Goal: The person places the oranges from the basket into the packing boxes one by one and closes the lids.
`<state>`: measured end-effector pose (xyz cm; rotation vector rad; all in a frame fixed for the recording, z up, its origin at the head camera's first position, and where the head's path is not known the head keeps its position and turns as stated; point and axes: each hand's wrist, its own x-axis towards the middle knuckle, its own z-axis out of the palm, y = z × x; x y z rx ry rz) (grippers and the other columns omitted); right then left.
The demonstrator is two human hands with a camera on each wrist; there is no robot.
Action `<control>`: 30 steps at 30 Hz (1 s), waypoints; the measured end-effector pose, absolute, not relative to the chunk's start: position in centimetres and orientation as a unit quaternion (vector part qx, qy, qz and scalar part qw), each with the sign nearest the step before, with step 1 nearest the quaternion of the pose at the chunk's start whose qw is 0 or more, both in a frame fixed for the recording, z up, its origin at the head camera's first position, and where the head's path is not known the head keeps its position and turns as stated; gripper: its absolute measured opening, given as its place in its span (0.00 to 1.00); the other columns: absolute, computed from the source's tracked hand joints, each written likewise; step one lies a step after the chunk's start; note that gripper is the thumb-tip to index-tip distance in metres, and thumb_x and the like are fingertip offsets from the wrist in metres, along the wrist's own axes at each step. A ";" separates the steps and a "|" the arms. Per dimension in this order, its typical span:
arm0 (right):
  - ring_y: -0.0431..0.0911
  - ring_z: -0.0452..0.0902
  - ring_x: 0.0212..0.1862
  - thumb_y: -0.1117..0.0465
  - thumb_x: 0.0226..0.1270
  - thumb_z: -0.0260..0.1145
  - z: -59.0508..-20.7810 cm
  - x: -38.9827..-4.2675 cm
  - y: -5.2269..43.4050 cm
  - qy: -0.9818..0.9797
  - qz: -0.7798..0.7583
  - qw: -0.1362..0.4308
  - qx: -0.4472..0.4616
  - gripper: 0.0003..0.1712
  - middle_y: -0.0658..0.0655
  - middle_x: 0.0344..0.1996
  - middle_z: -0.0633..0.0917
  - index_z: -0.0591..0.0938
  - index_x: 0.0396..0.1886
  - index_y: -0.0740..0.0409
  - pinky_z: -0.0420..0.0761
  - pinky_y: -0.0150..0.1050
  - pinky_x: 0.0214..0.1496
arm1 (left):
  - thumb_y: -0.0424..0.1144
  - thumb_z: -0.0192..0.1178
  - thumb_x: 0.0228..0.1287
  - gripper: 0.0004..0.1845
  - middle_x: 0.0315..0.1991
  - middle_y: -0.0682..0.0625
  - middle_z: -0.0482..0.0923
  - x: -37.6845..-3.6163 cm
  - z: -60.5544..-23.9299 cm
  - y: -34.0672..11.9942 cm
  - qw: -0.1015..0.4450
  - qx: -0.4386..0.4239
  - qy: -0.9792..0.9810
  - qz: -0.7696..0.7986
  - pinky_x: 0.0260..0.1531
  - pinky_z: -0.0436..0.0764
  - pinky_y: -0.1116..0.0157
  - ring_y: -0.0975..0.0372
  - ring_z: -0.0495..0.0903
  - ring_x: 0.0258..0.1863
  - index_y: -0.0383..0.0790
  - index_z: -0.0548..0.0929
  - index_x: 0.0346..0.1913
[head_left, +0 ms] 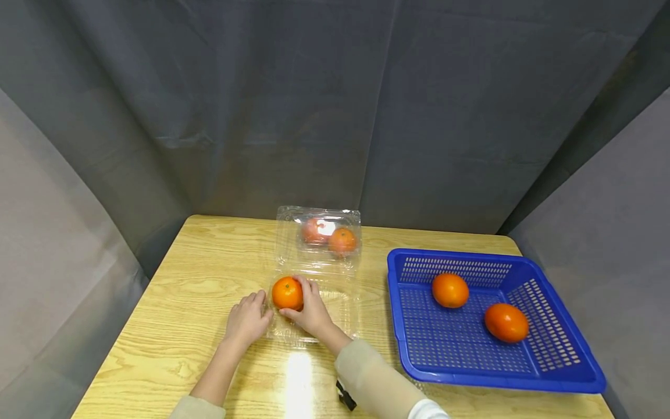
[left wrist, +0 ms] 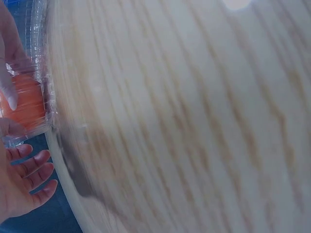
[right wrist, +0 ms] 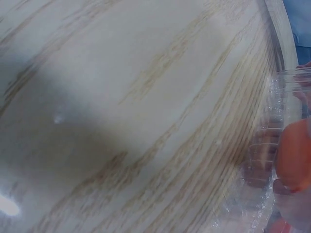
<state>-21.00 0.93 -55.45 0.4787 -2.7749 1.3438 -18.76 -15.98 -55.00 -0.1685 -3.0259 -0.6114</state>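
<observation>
An opened clear plastic clamshell box point(head_left: 335, 317) lies mid-table. At the left of its base is an orange mandarin point(head_left: 287, 293). My right hand point(head_left: 311, 311) grips that mandarin between thumb and fingers, reaching in from the right. My left hand point(head_left: 247, 319) is at the box's left edge, its fingertips close to the plastic wall. In the left wrist view, the fingers of my left hand point(left wrist: 29, 177) are spread and loosely bent beside the box, holding nothing. The right wrist view catches the mandarin point(right wrist: 294, 155) at its right edge, through the clear wall.
Through the box's lid point(head_left: 288, 238) show a reddish round fruit point(head_left: 312, 231) and another mandarin point(head_left: 342, 240). A blue plastic basket point(head_left: 400, 349) on the right contains an orange fruit point(head_left: 450, 290) and a redder, oval one point(head_left: 506, 323). Grey curtains point(head_left: 293, 116) hang behind the wooden table point(head_left: 173, 314).
</observation>
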 end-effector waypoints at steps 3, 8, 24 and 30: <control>0.57 0.72 0.52 0.55 0.46 0.74 -55.5 -20.9 1.0 -0.888 0.431 0.010 0.156 0.45 0.64 0.53 0.67 0.61 0.63 0.52 0.73 0.51 0.54 | 0.45 0.54 0.58 0.11 0.34 0.49 0.75 -18.7 -54.9 -16.0 0.024 -0.054 -0.978 -0.200 0.35 0.74 0.52 0.52 0.76 0.37 0.42 0.74 0.40; 0.57 0.71 0.53 0.55 0.46 0.74 -55.4 -20.9 1.0 -0.889 0.430 0.002 0.159 0.45 0.64 0.54 0.67 0.60 0.63 0.52 0.72 0.51 0.54 | 0.44 0.54 0.58 0.12 0.33 0.49 0.75 -18.6 -54.8 -15.9 0.024 -0.054 -0.978 -0.201 0.36 0.74 0.52 0.52 0.76 0.37 0.41 0.74 0.41; 0.57 0.70 0.55 0.56 0.48 0.73 -55.0 -20.9 1.5 -0.892 0.416 -0.035 0.172 0.47 0.64 0.56 0.65 0.57 0.65 0.50 0.71 0.52 0.55 | 0.44 0.54 0.58 0.10 0.31 0.51 0.74 -18.7 -54.9 -16.0 0.018 -0.056 -0.978 -0.200 0.33 0.74 0.54 0.54 0.75 0.34 0.42 0.73 0.39; 0.57 0.69 0.56 0.59 0.47 0.74 -54.4 -21.0 1.7 -0.899 0.401 -0.060 0.167 0.49 0.64 0.57 0.65 0.57 0.66 0.48 0.71 0.52 0.55 | 0.45 0.54 0.58 0.12 0.34 0.49 0.76 -18.7 -54.9 -16.0 0.020 -0.055 -0.978 -0.199 0.36 0.74 0.53 0.53 0.76 0.37 0.41 0.74 0.41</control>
